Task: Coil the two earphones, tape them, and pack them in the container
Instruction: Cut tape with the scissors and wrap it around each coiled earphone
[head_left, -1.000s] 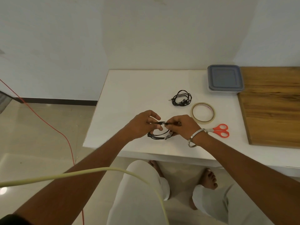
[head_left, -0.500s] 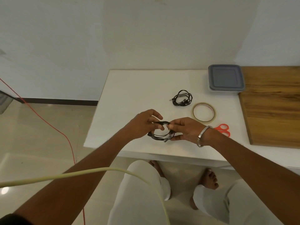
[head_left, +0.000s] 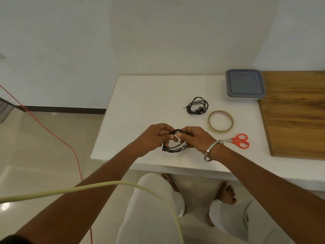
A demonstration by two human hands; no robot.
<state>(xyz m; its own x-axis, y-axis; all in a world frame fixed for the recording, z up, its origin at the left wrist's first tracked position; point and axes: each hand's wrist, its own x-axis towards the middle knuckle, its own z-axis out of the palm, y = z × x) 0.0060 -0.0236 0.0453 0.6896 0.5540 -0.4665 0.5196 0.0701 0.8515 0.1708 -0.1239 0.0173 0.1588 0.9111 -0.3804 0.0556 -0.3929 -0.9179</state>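
A black earphone coil (head_left: 173,149) hangs between both hands just above the near part of the white table (head_left: 149,103). My left hand (head_left: 154,138) pinches its top left side. My right hand (head_left: 195,139) pinches the top right, thumb tips nearly touching. A second black earphone (head_left: 197,105) lies coiled farther back on the table. Right of it sits a roll of clear tape (head_left: 221,121). The grey-lidded container (head_left: 245,85) stands closed at the back right.
Orange-handled scissors (head_left: 239,140) lie right of my right wrist. A wooden board (head_left: 295,111) covers the table's right side. A pale cable (head_left: 105,186) crosses the foreground, and a red cord (head_left: 52,134) runs over the floor at left.
Both hands drew closer together on the coil and lifted it slightly. My right hand shifted left, uncovering more of the scissors.
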